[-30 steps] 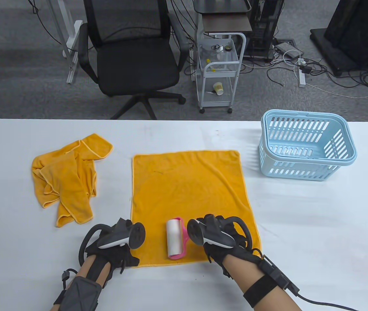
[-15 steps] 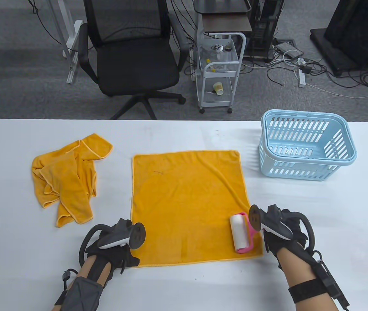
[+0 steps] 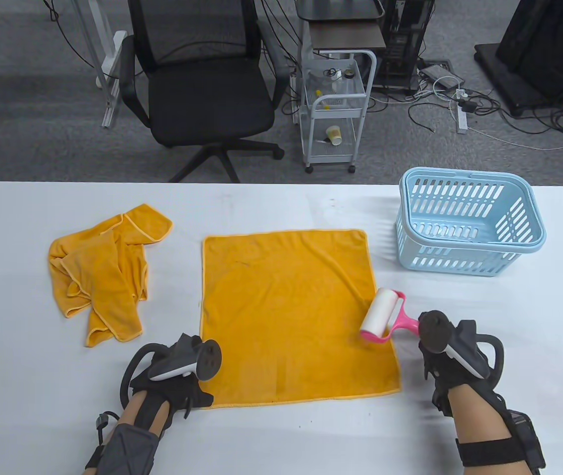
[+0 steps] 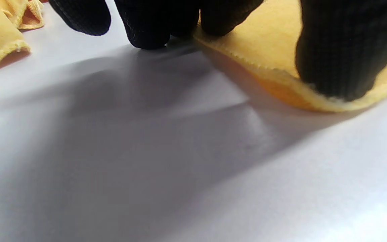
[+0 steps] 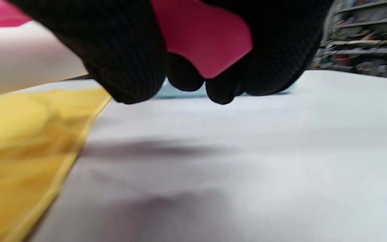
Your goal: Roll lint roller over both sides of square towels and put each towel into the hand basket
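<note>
An orange square towel [image 3: 291, 311] lies spread flat in the middle of the white table [image 3: 484, 346]. My right hand [image 3: 447, 346] grips the pink handle of the lint roller [image 3: 385, 315], whose white roll hangs at the towel's right edge. The handle's pink end [image 5: 203, 40] shows between my curled fingers [image 5: 126, 60]. My left hand [image 3: 182, 368] presses the towel's near left corner [image 4: 281, 74] to the table with its fingertips [image 4: 341, 57]. A second orange towel [image 3: 100, 269] lies crumpled at the left. The light blue hand basket [image 3: 469, 220] stands at the back right with nothing visible inside.
Beyond the table's far edge stand a black office chair [image 3: 202, 84], a small white cart [image 3: 335, 109] and floor cables [image 3: 509, 118]. Bare table shows between the spread towel and the basket, and along the front right.
My right hand has carried the lint roller from the towel's near middle to its right edge, then further from me and tilted. The left hand has stayed on the corner.
</note>
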Available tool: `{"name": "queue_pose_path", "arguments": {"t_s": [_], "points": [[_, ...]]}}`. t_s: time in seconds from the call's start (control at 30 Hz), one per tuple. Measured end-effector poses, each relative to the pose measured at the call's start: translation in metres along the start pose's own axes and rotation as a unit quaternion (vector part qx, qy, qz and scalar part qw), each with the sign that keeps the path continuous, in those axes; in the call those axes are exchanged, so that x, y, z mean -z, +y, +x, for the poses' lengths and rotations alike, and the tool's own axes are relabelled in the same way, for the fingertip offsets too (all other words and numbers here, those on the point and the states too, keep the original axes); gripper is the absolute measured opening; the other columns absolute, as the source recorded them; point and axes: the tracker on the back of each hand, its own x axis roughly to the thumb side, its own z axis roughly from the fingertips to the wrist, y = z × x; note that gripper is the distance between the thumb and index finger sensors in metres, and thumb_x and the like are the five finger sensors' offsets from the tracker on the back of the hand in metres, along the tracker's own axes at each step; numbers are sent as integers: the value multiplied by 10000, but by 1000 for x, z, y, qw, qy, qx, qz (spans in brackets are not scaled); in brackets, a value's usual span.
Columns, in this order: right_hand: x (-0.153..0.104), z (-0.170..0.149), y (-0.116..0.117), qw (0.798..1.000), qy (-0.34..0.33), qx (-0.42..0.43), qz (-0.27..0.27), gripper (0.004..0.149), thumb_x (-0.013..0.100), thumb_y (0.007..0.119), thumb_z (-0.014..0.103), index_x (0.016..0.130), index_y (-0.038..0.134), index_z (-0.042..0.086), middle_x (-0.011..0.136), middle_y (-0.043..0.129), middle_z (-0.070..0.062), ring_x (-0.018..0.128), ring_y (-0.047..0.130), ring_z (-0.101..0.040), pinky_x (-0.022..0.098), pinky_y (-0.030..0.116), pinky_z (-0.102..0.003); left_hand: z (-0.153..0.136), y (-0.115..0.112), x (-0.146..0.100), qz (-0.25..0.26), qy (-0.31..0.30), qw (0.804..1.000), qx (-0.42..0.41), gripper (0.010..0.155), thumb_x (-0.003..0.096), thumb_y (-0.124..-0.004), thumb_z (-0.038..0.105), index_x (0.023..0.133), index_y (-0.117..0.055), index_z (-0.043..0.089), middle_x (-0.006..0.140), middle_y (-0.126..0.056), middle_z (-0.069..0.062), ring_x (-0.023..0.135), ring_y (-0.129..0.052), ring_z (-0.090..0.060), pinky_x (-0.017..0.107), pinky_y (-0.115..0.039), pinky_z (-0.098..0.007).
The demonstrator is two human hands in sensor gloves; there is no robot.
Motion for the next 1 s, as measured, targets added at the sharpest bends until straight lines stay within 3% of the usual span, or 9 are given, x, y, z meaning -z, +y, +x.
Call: {"name": "queue_pose_path", "arguments": {"t_s": [0.13, 0.33, 0.63, 0.77, 0.83, 0.93, 1.0], "points": [[2, -21, 1, 996, 79, 4, -40, 657, 458, 934, 359, 1006, 637, 150, 881, 838, -117, 718, 985, -356, 441, 911, -466, 0, 0, 0, -1, -1, 1000, 0, 930, 341, -873, 634, 1078, -473, 231, 1219, -367, -122, 1092, -550, -445, 743, -494, -711], [12, -40, 20, 987, 156, -30, -15, 682, 455, 938, 370, 1009, 650, 96, 859, 865, -135, 686, 1005, -351, 411, 922, -462, 0, 0, 0, 1, -1, 1000, 0, 930, 342, -870, 635, 1079, -472, 231, 1218, -368, -123, 1091, -550, -446, 741, -497, -709], [17, -43, 34, 984, 169, -41, 36, 747, 470, 919, 383, 1053, 593, 48, 919, 827, -187, 764, 935, -404, 467, 872, -521, -3, 4, -9, 9, -31, 999, -21, 888, 341, -880, 627, 1077, -535, 270, 1218, -385, -131, 1094, -578, -456, 735, -517, -706], [12, -39, 25, 987, 156, -27, 42, 851, 459, 927, 425, 1071, 491, 26, 968, 751, -249, 799, 869, -483, 487, 838, -575, 3, 11, -19, 24, -56, 998, -3, 924, 319, -906, 628, 1087, -525, 281, 1219, -381, -134, 1097, -587, -445, 736, -524, -702], [2, -33, 6, 992, 122, -4, 10, 849, 467, 902, 465, 1080, 492, 43, 973, 742, -259, 782, 879, -490, 468, 847, -571, 7, 13, -23, 28, -56, 998, 17, 903, 310, -916, 631, 1071, -579, 281, 1217, -423, -131, 1090, -616, -438, 733, -540, -696], [-12, -15, -13, 999, 22, 27, 2, 795, 467, 903, 465, 1090, 554, 116, 1014, 716, -226, 850, 821, -503, 525, 800, -600, 14, 14, -26, 37, -64, 997, 36, 809, 307, -926, 621, 991, -590, 349, 1201, -477, -87, 1073, -654, -398, 738, -551, -683], [-19, 1, -18, 996, -62, 48, 34, 672, 471, 922, 416, 1045, 694, 153, 1030, 732, -181, 914, 772, -495, 588, 735, -638, 20, 12, -24, 29, -74, 996, 45, 715, 315, -933, 606, 930, -643, 387, 1193, -504, -65, 1067, -662, -382, 740, -549, -681]]}}
